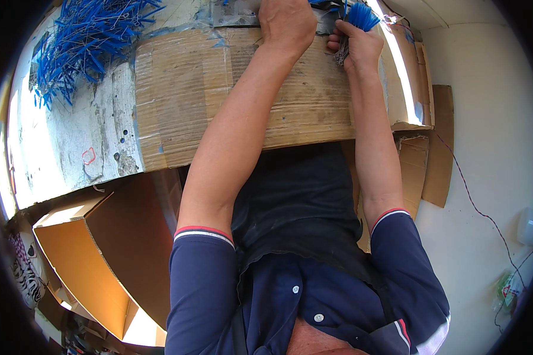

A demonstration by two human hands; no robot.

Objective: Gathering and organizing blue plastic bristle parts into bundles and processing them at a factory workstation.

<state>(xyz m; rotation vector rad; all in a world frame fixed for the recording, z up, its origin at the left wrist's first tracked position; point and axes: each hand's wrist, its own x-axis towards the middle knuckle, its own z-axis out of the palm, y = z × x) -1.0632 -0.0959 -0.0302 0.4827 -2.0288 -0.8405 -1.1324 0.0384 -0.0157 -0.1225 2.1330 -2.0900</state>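
My right hand (362, 46) is closed round a bundle of thin blue-ended wire pieces (361, 18). Their blue ends fan out above the fingers, while the grey wire ends (341, 56) stick out below. To its left, my left hand (288, 25) is bent into a closed shape at the top edge of the view. Its fingertips are hidden, and whatever they hold cannot be made out. Beneath that hand runs a grey metal strip (237, 16) on the bench. A loose heap of similar blue wire pieces (95, 35) lies at the far left.
Worn cardboard (189, 89) covers the bench front, beside a scuffed white board (95, 130). Below at left stands an open cardboard box (95, 254). Cardboard sheets (438, 148) lean at the right, near a thin cable (471, 189) along the pale surface.
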